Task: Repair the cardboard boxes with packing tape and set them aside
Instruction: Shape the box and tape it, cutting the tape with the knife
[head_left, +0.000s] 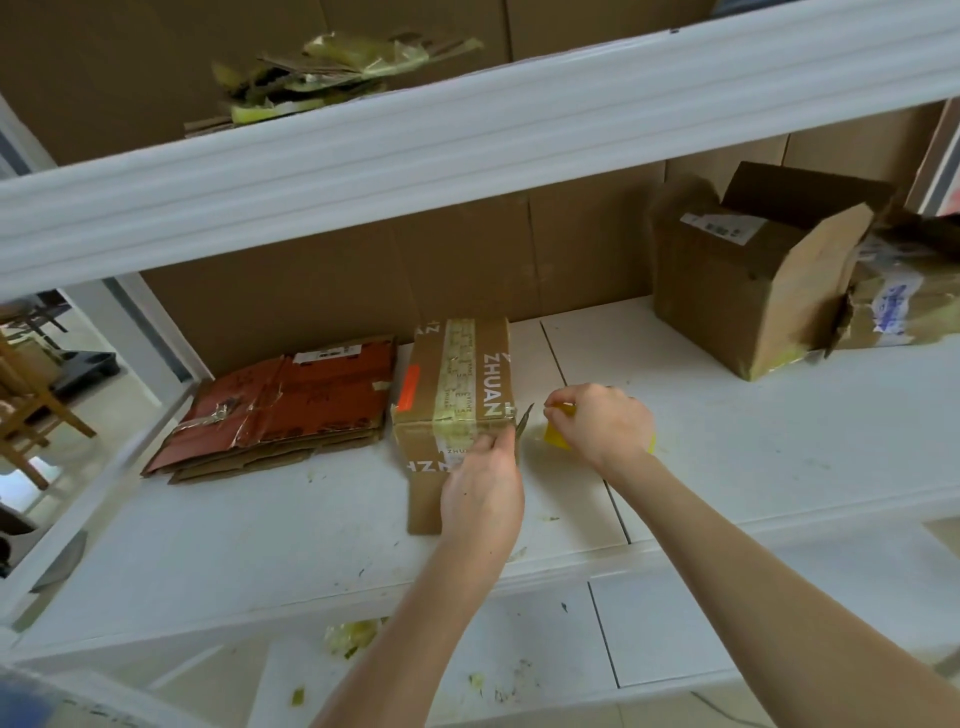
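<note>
Right hand (597, 421) is clenched over a yellow tape roll (555, 441), knuckles up, just to the right of the printed box (457, 374) that is under repair. A short tape strip (523, 423) bridges the narrow gap from the roll leftward to the box's near right corner. At that corner the left hand (483, 488) has its fingertips curled against the box's near face at the strip's end; whether they pinch the strip or only press it down I cannot tell. The box sits mid-shelf with its long axis running near to far, and an older tape band follows that line over the top and down the near face. The left hand is the one touching the box, the right stands off to its side, so the next pull probably goes rightward or round the corner. Left of the box lies a stack of flattened cartons (280, 410); an open box (748, 280) stands far right on the white shelf (727, 441).
</note>
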